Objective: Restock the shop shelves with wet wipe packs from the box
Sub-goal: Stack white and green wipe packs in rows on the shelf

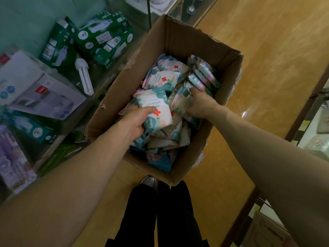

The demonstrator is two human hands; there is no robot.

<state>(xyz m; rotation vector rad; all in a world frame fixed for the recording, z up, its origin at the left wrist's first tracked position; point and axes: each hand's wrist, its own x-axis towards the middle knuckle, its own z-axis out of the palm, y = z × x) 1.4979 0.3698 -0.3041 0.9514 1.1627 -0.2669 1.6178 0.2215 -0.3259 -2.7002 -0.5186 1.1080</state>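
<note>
A brown cardboard box [114, 97] with torn flaps stands open in the middle of the frame on a glossy yellow-brown floor [267, 50]. It is filled with a loose heap of small white, teal and pink wet wipe packs [165, 79], many marked with a red cross. Some lie flat, and others stand on edge along the right wall.

The left hand [137, 120] reaches into the near left part of the box. Thumb on top, it grips a flat white-and-teal pack with a red cross [153, 102], which is raised slightly above the heap.

The right hand [199, 104] is in the right middle of the box. Its fingers are closed around a bunch of upright packs [181, 102]. How many it holds is hard to tell, as the packs blur together there.

On the left of the frame a low shelf carries green cartons of lamps [105, 38], a bare white tubular light bulb [83, 75] lying loose, grey-white flat cartons [44, 97] and purple printed packets [10, 157] at the lower left.

At the bottom centre are the person's black trouser legs [170, 211] and one grey shoe [148, 181], just beside the near corner of the box. A clear stemmed glass [192, 6] stands at the top edge.
</note>
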